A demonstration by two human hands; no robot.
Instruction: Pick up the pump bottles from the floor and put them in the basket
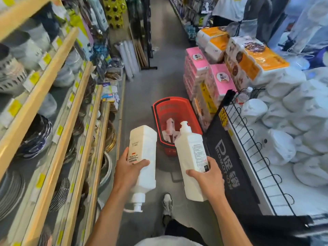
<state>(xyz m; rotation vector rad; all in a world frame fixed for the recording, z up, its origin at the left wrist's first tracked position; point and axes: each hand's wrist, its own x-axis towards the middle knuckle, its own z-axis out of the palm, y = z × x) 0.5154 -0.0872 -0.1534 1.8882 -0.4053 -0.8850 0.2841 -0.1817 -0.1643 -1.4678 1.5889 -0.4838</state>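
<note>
I hold two white pump bottles above a shop aisle floor. My left hand [128, 170] grips one bottle [142, 157] round its middle, pump end pointing back toward me and base pointing away. My right hand [206, 176] grips the other bottle [192, 160] near its base, its pump neck tilted toward the basket. The red basket [177, 103] stands on the floor just ahead of both bottles. Several white and pinkish bottles [170, 129] lie inside it.
Wooden shelves with plates and bowls [35, 137] line the left. On the right stand a black promotion sign [229, 160], a wire-edged bin of white packs [292, 132] and stacked pink packs [197, 75]. My shoe [167, 204] is on the grey floor.
</note>
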